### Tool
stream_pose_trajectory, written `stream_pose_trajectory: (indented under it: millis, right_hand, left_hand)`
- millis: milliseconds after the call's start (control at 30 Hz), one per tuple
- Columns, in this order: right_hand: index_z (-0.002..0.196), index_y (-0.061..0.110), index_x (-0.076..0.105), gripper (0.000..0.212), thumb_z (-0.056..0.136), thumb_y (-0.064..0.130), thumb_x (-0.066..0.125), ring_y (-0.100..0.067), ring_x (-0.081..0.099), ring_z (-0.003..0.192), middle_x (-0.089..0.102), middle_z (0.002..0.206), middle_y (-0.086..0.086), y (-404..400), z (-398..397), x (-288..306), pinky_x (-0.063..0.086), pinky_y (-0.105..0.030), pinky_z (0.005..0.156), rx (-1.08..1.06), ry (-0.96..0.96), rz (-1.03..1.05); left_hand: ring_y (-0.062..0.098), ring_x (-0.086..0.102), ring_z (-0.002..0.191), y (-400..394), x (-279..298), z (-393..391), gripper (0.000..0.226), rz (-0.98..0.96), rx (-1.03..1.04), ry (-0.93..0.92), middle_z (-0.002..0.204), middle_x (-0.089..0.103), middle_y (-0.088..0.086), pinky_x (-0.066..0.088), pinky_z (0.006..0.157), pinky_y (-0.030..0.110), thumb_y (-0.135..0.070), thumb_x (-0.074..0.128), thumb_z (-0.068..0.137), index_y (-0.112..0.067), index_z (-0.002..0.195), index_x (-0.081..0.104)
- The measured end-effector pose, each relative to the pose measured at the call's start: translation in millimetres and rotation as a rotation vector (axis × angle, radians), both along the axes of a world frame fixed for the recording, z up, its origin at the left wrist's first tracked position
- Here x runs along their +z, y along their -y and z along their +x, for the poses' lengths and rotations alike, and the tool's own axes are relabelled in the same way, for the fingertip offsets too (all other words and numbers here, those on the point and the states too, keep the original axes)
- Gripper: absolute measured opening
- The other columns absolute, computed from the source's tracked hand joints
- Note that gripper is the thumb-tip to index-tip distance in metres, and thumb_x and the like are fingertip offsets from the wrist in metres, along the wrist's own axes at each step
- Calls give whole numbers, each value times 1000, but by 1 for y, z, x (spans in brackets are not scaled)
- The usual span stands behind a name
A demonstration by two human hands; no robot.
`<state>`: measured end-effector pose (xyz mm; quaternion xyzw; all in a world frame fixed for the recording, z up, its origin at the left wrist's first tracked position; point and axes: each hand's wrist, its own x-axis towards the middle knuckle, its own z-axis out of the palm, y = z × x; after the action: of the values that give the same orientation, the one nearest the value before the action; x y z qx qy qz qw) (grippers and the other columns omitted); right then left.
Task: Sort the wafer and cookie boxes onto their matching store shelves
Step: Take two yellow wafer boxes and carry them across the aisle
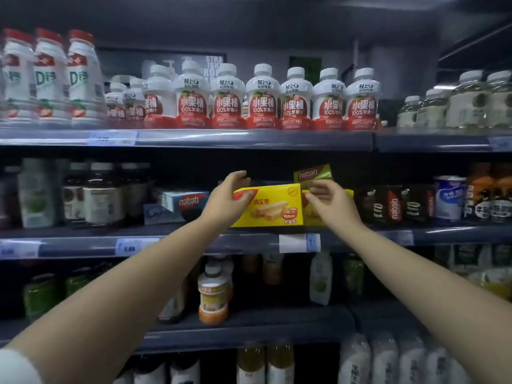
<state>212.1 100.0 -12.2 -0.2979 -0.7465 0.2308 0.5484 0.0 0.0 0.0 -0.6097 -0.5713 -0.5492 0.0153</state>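
While both hands grip it, yellow wafer box [273, 206] sits upright, front-facing.

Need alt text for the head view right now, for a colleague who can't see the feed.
The left hand grips a yellow wafer box on the middle shelf while the right hand pinches a second yellow box beside it. A green Nabati box stands behind; apple juice bottles line the shelf above.

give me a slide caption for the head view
Left hand grips a yellow wafer box on the middle shelf; right hand touches the next one.
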Motion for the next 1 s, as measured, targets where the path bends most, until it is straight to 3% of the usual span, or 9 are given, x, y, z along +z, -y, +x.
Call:
stream_pose_trajectory:
  millis: [133,200,367,467,633,800,1000]
  right_hand:
    - [124,10,60,38,87,16,69,-12,57,109,63,116,0,-19,8,1,46,-26,92,-120,33,100]
    - [122,13,61,36,87,17,69,-14,56,112,62,120,-1,-31,13,1,43,-25,93,-186,109,185]
    - [127,17,60,44,85,26,71,-20,52,122,59,129,-2,-53,22,-1,42,-43,104,-231,329,229]
    - [132,19,56,51,85,33,70,-21,45,129,55,135,0,-60,22,-5,32,-41,110,-333,449,296]
    - [136,20,52,60,83,44,68,-22,41,126,52,131,-1,-71,18,-3,27,-39,105,-458,586,375]
    - [114,26,64,43,76,44,75,-22,45,117,54,116,0,-80,16,1,26,-38,99,-449,499,364]
    - [114,29,63,46,74,47,76,-23,49,116,56,116,0,-81,24,-5,25,-36,99,-406,405,351]
  left_hand:
    - [11,52,124,-28,13,-12,55,-5,-15,-67,136,57,-2,41,99,24,-25,63,92,-17,141,41]
    - [14,54,123,-42,17,-14,56,-22,-10,-103,134,58,-1,43,102,29,-29,65,90,-17,140,42]
    - [16,57,117,-63,9,-20,57,-85,63,-224,128,62,-5,47,100,40,-43,66,86,-21,135,47]
    - [15,58,115,-67,4,-20,54,-56,65,-231,125,64,-6,48,99,41,-45,67,84,-22,130,51]
    - [11,54,109,-63,8,-20,48,-87,43,-302,117,59,-10,47,98,36,-40,69,84,-24,127,55]
    - [6,49,103,-59,13,-21,46,-30,45,-389,118,56,-5,40,84,20,-34,70,84,-20,126,58]
    - [9,51,108,-51,13,-21,46,2,2,-426,118,52,-6,46,90,24,-30,72,83,-17,125,59]
